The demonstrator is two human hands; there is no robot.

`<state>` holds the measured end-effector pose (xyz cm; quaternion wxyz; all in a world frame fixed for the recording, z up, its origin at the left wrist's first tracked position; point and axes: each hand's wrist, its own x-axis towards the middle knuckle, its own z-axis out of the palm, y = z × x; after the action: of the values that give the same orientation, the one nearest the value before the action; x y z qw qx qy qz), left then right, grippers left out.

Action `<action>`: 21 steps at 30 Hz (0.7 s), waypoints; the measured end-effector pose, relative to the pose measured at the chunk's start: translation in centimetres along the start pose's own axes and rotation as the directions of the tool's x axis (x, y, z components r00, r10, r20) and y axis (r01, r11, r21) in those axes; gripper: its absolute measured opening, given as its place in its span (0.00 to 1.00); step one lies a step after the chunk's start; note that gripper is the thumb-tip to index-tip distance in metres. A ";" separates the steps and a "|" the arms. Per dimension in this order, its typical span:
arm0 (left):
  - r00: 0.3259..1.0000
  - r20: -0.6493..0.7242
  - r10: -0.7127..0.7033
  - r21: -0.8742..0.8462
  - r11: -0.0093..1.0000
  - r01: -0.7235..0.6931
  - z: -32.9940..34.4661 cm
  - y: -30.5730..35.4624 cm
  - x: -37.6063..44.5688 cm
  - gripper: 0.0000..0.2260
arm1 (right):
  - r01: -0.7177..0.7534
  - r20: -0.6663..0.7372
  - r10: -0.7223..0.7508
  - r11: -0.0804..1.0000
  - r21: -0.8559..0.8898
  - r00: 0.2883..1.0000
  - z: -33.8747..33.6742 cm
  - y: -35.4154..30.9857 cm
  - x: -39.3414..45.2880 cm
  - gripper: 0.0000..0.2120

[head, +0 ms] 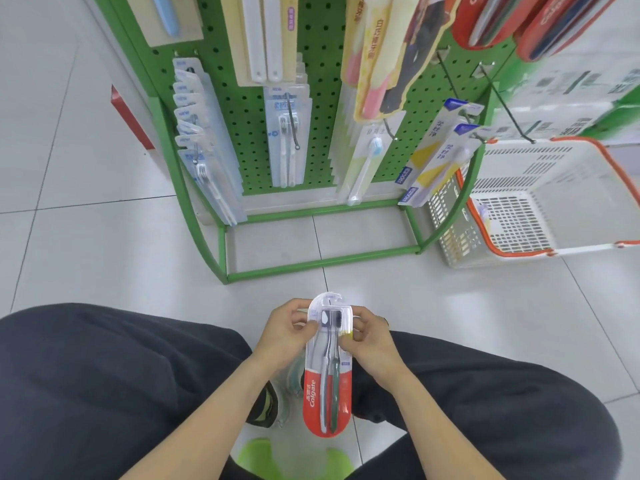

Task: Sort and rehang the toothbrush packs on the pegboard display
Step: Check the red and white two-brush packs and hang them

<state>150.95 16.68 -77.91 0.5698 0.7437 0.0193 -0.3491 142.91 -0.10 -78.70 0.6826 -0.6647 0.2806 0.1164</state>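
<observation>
Left hand [284, 329]: lower centre of the frame, fingers and thumb curled round the left edge of a toothbrush pack [328, 368], near its upper end. Right hand [372, 337]: opposite, pinching the pack's right edge at about the same height. The pack is held between the two hands above the person's dark-trousered knees [104, 375], clear of the floor.

Toothbrush pack: long blister card with rounded ends, held lengthwise, hang-hole end pointing away toward the display. Upper half clear plastic over white; lower half red, with "Colgate" in white letters running along its length. Contents: two brushes side by side, one grey-handled, one dark green, bristle heads dark and lying at the upper end between the hands. A small yellow tag shows at the right edge beside the right fingers.

Below the pack: a dark shoe with a green trim [265, 407] on the white tiled floor [450, 306]; a bright green object [259, 455] at the bottom edge, too blurred to identify.

Middle distance: green pegboard display [322, 64] on a green tube frame, filling the upper centre. Hanging on its hooks, left to right: a row of clear blue-white packs [201, 140]; another clear pack group [289, 133]; a single white and blue brush pack [363, 168]; two white, yellow and blue boxes [436, 157]. Higher rows carry cream and pink packs, with red packs [491, 19] at upper right.

Right of the display: a white plastic basket with an orange rim [540, 202] standing on the floor.
</observation>
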 end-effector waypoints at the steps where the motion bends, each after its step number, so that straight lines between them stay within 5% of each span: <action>1: 1.000 -0.010 -0.009 0.016 1.000 0.009 0.0 0.0 0.0 0.10 | 0.009 0.013 -0.009 1.000 -0.007 1.000 0.1 0.0 0.0 0.21; 4: 0.998 -0.049 -0.041 -0.036 0.999 0.040 -0.2 0.1 -0.1 0.04 | 0.024 0.058 -0.024 1.000 -0.005 0.998 0.2 0.0 -0.2 0.21; 10: 1.000 -0.023 0.015 0.086 0.996 -0.013 -0.9 0.1 0.4 0.25 | 0.011 0.160 -0.005 0.999 -0.036 0.987 0.4 -0.2 -0.3 0.25; 14: 0.997 -0.053 -0.054 -0.018 0.998 0.053 -0.6 0.1 0.4 0.20 | -0.002 0.124 0.002 1.000 0.006 0.992 -0.1 -0.5 -0.1 0.19; 18: 0.981 0.078 -0.178 -0.366 0.910 0.194 -0.4 0.8 0.0 0.14 | -0.030 0.000 0.030 0.990 0.141 1.000 -0.8 -0.8 0.5 0.13; 21: 0.986 0.124 -0.114 -0.195 0.971 0.136 -0.3 0.6 -0.1 0.07 | -0.064 -0.134 0.093 0.976 0.209 0.987 -0.8 -0.3 0.9 0.13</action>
<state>151.24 16.73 -77.27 0.6197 0.6584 0.0698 -0.4216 143.64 -1.08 -78.91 0.7201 -0.5861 0.3653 0.0662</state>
